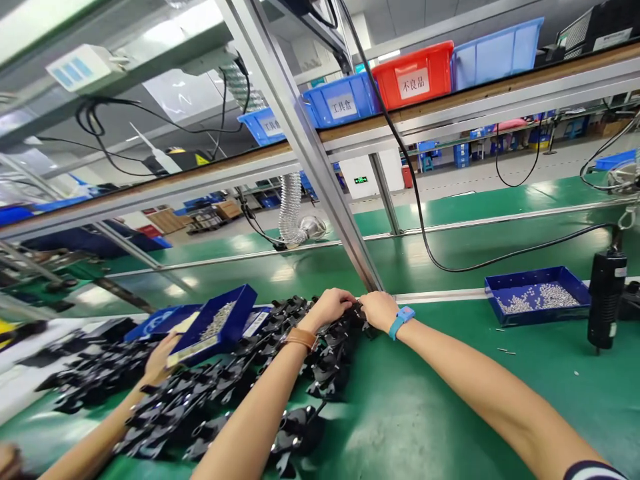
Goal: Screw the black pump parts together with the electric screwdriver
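Rows of black plastic parts cover the green bench left of centre. At the far end of these rows, my left hand, with a brown band on its wrist, has its fingers closed on a black part. Close beside it, my right hand, wearing a blue wristband, pinches the same dark piece near the foot of the metal post. The piece is small and partly covered by the fingers.
At the left, another person's hand holds a tilted blue tray of small metal pieces. A second blue tray of small parts lies at right, beside a hanging black electric screwdriver. A metal post rises mid-view; bins line the shelf above.
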`<state>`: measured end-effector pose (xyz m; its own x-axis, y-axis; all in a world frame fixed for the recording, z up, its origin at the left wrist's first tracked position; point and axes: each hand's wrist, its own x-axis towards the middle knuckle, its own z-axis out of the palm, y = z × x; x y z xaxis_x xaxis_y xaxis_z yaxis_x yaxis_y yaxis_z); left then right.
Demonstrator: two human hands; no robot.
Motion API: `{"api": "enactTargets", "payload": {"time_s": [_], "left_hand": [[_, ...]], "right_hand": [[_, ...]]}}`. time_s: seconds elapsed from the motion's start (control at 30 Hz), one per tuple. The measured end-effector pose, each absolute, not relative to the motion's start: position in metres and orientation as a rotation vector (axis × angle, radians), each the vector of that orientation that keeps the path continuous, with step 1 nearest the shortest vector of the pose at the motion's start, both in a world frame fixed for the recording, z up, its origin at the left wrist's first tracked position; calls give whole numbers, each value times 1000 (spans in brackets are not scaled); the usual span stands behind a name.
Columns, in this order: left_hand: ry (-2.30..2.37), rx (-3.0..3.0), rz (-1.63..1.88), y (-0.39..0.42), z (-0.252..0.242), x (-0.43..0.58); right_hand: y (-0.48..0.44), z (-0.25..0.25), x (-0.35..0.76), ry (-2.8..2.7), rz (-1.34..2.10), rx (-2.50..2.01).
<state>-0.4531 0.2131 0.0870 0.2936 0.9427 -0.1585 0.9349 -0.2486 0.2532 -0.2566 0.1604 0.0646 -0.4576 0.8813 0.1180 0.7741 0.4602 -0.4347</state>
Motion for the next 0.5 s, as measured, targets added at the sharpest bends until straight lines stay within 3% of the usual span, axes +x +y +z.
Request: {"api": "enactTargets", "payload": {"time_s": [0.5], "left_hand": [[1210, 2454, 183, 143, 81, -310]], "right_hand": [[52, 68, -125, -2363, 381, -1589]]}}
